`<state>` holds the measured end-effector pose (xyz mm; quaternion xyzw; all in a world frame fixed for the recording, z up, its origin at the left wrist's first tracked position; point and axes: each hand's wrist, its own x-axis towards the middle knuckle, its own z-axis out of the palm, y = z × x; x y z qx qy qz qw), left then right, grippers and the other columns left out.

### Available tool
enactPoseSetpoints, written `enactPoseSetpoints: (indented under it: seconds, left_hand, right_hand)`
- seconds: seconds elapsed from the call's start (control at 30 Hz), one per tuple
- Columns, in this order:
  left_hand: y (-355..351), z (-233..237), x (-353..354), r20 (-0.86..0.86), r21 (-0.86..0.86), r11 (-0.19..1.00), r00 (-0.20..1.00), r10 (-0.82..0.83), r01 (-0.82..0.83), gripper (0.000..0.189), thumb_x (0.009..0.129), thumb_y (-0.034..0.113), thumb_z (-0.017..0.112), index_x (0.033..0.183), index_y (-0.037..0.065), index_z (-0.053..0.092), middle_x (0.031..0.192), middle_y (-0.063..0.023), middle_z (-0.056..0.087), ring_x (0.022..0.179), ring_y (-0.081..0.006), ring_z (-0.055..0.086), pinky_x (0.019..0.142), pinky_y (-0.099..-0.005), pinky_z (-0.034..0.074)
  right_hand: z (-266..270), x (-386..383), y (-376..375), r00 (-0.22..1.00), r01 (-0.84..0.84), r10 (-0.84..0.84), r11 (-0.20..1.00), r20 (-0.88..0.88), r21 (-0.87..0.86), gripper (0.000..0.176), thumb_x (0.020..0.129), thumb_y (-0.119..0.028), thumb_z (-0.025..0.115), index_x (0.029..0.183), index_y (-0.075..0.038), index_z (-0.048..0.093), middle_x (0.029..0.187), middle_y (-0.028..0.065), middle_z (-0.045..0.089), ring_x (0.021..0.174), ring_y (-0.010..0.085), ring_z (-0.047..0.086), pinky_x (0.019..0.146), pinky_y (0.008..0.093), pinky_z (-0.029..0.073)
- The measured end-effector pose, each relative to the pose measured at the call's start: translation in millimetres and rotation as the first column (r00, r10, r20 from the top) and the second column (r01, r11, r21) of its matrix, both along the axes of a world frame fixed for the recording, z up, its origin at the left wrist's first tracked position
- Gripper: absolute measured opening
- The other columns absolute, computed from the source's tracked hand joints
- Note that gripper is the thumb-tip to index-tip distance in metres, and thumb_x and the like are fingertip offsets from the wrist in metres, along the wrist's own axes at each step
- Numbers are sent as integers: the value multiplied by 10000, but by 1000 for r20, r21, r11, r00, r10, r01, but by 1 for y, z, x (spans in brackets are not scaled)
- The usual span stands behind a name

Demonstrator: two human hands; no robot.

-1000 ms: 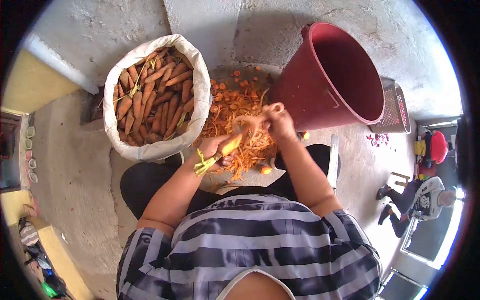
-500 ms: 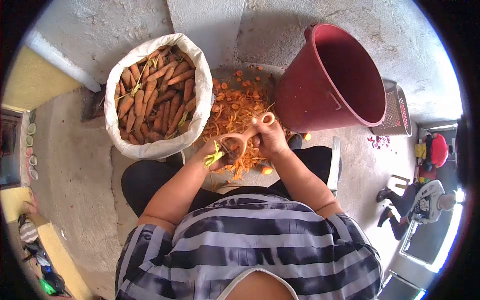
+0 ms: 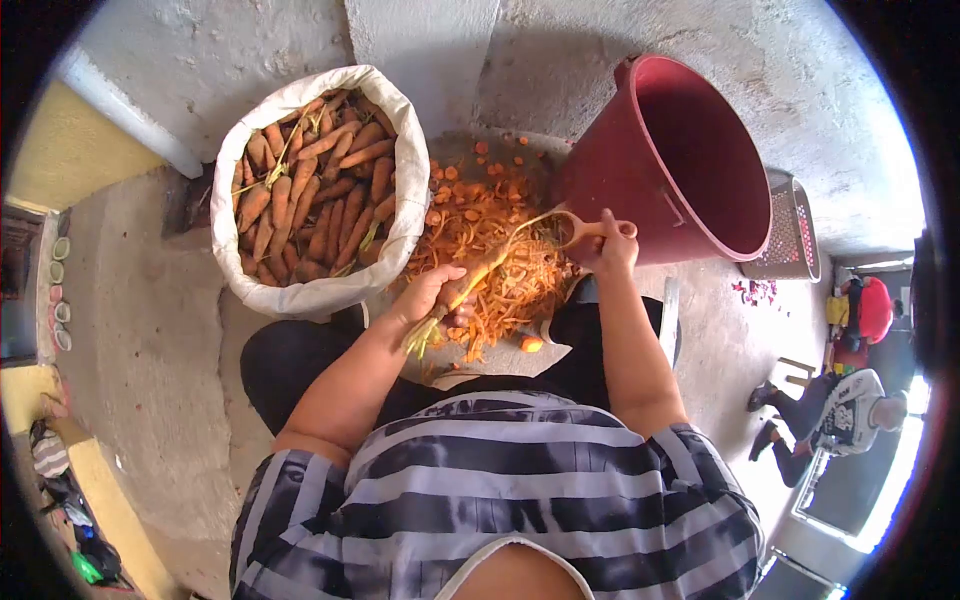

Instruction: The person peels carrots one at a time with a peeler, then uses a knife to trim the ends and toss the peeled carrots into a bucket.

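Observation:
My left hand (image 3: 432, 296) is closed round the stem end of a carrot (image 3: 484, 270), whose trimmed green tops stick out below the fingers. The carrot points up and to the right, bright orange along its side. In my right hand (image 3: 614, 248) is a wide-headed peeler (image 3: 568, 230), gripped by its pale orange handle. A thin strand, either peel or the carrot's thin tip, reaches from the carrot to the peeler's head. Beneath both hands lies a pile of carrot peelings (image 3: 500, 235) and cut ends.
To the left stands an open white sack (image 3: 408, 200) full of unpeeled carrots (image 3: 310, 190). A tall red bin (image 3: 615, 170) rises at the right, with a perforated crate (image 3: 795, 235) behind it. Another person (image 3: 850, 410) sits at the far right.
My right hand and the peeler have moved up and right, away from my left hand. The carrot, earlier mostly hidden behind the peeler, now shows along its length.

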<state>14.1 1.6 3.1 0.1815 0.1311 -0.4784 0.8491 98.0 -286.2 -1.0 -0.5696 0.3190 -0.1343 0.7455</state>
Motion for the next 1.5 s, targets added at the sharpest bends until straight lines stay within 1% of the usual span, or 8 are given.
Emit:
enactPoseSetpoints:
  seconds: [0.13,0.47,0.63,0.73,0.87,1.07,1.2,1.5]
  left_hand:
    - [-3,-4,0,-21,20,1000,1000,2,-2,254,864,309,401,983,96,473,681,-39,457,494,-108,413,417,-230,332]
    - [-6,-7,-10,284,190,979,959,22,-79,275,871,276,372,957,60,520,639,-44,486,429,-129,411,370,-232,314]
    - [-6,-13,-9,61,80,996,997,-39,34,317,896,318,336,969,47,486,672,-60,474,435,-123,394,377,-225,310]
    - [2,-22,-5,20,-3,998,998,-57,57,346,909,338,308,1056,54,440,697,-65,460,445,-110,381,392,-222,316]
    - [0,-13,2,-61,17,1000,998,-1,2,330,911,327,315,980,47,474,686,-80,487,455,-112,408,387,-225,324]
    - [-4,-16,-1,-50,92,996,999,5,0,345,898,328,357,1069,49,467,668,-75,490,416,-106,398,340,-208,301]
    - [3,-13,1,-13,22,999,999,-47,47,337,883,323,379,1101,77,455,694,-67,478,456,-117,410,377,-227,323]
    - [-1,-25,5,67,-4,1000,997,-22,22,323,875,343,368,990,70,497,672,-52,480,449,-136,382,397,-241,315]
  right_hand:
    - [39,-21,33,998,28,-20,988,-53,154,210,790,-203,638,771,-104,453,586,25,478,424,101,419,342,220,321]
    - [55,-63,119,829,-531,557,809,-42,250,238,741,-172,681,770,-71,468,554,32,497,374,98,429,313,228,312]
    - [23,-21,71,962,-258,261,965,-80,43,243,729,-180,679,770,-31,491,658,64,542,416,127,457,379,235,382]
    - [-2,5,0,990,-62,2,902,-138,-427,233,719,-179,685,741,-47,494,601,58,537,443,120,469,416,251,403]
    - [45,-9,11,1000,-15,13,996,-19,-84,237,736,-164,675,722,-83,453,581,30,487,411,96,423,357,233,345]
    - [45,-53,95,865,-484,494,868,-91,110,256,727,-191,686,764,-62,468,650,27,492,475,111,460,361,259,355]
    - [4,1,32,981,-176,143,941,-130,-290,234,729,-170,682,739,-65,473,569,23,470,441,103,427,385,267,359]
    - [63,-41,100,926,-364,350,927,141,87,222,752,-135,654,699,-113,440,616,14,481,435,86,428,336,204,300]
